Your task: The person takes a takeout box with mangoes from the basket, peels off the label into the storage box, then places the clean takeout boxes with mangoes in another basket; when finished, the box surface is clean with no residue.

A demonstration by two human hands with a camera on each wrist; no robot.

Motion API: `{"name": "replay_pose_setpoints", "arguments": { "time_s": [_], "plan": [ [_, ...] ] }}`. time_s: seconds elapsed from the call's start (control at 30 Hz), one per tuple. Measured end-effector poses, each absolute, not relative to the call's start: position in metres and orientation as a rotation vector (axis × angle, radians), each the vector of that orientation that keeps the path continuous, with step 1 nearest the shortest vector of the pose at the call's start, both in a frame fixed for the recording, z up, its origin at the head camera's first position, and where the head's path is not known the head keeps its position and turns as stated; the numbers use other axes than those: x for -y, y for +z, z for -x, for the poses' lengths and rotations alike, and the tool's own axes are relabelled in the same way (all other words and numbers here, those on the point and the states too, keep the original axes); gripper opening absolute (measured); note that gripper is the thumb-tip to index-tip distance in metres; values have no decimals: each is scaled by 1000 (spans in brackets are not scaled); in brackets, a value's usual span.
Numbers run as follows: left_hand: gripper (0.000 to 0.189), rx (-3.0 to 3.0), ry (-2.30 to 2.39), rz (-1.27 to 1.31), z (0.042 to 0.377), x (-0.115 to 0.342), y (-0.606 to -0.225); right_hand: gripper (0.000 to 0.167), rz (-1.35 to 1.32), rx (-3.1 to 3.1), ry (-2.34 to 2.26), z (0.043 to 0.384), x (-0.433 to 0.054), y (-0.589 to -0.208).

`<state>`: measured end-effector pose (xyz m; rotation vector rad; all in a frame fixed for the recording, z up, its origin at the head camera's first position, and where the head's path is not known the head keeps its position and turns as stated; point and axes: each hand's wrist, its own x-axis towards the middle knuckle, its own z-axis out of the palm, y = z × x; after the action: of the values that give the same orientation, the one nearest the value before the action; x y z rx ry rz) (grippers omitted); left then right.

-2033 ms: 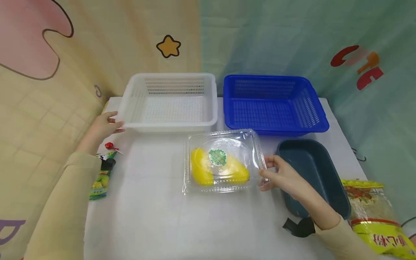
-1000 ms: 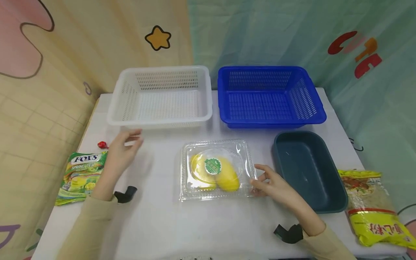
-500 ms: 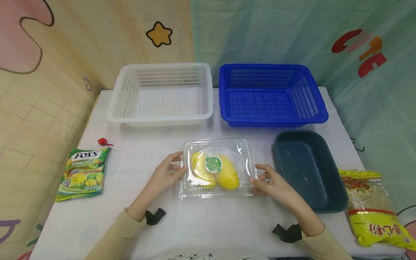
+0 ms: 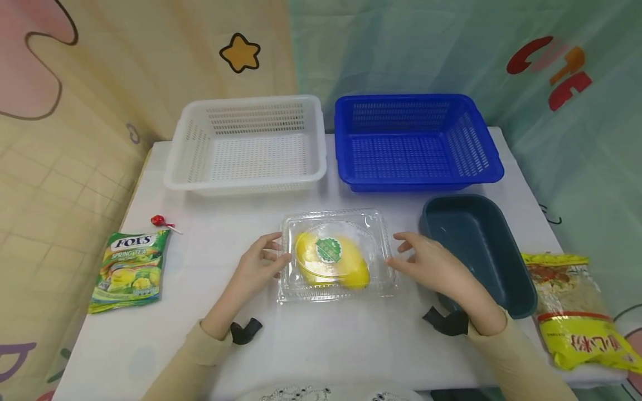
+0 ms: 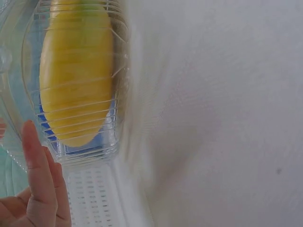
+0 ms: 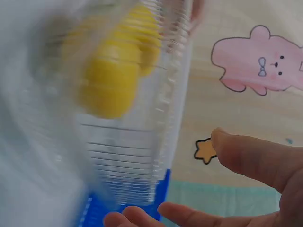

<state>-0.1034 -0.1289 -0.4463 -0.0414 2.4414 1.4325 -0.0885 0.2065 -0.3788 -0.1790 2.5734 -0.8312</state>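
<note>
A: What colour are the sleeves?
B: Pale beige and plain, both the left sleeve (image 4: pixel 188 359) and the right sleeve (image 4: pixel 509 359). They're long, with cuffs ending near the wrists.
A: And past the cuffs?
B: A bent black piece (image 4: pixel 246 331) juts out by the left wrist, and a matching black fitting (image 4: pixel 446 322) by the right. The left hand (image 4: pixel 257 266) and right hand (image 4: pixel 432 264) are bare.
A: What's at the bottom edge?
B: White fabric (image 4: pixel 341 393), patterned with small dark dots.
</note>
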Motion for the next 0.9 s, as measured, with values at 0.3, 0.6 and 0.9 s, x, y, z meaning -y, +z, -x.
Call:
{"name": "replay_pose_setpoints", "arguments": {
  "time_s": [0.3, 0.6, 0.9],
  "plan": [
    [63, -2420, 1456, 43, 102, 128, -445, 31, 607, -2563, -727, 139, -145, -344],
    [62, -2404, 1489, 33, 103, 130, -450, 18, 718, -2513, -415, 168, -100, -360],
    [64, -2409, 1464, 60, 103, 128, -449, 15, 783, -2561, -306, 168, -95, -369]
  ]
}}
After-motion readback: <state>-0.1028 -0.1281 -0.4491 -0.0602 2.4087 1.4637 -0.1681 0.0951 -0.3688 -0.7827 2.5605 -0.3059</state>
